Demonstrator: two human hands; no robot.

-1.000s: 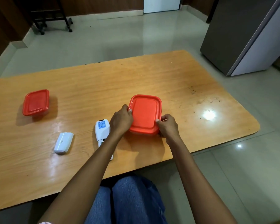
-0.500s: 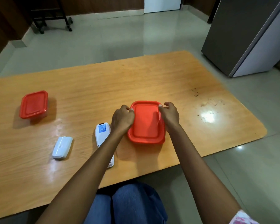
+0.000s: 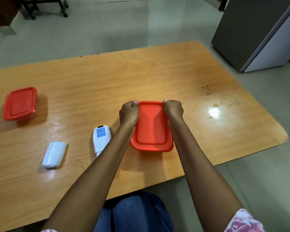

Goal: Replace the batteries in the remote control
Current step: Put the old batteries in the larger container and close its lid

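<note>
Red-lidded box (image 3: 151,129): both hands, left hand (image 3: 129,113) and right hand (image 3: 173,109), pinch lid's far corners.
Remote (image 3: 101,138): opened, battery cover (image 3: 54,154) off.
Left: fresh batteries, likely.

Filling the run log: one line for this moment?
step: opening box | hands: left, right gripping red lid far corners | remote: untouched
</note>
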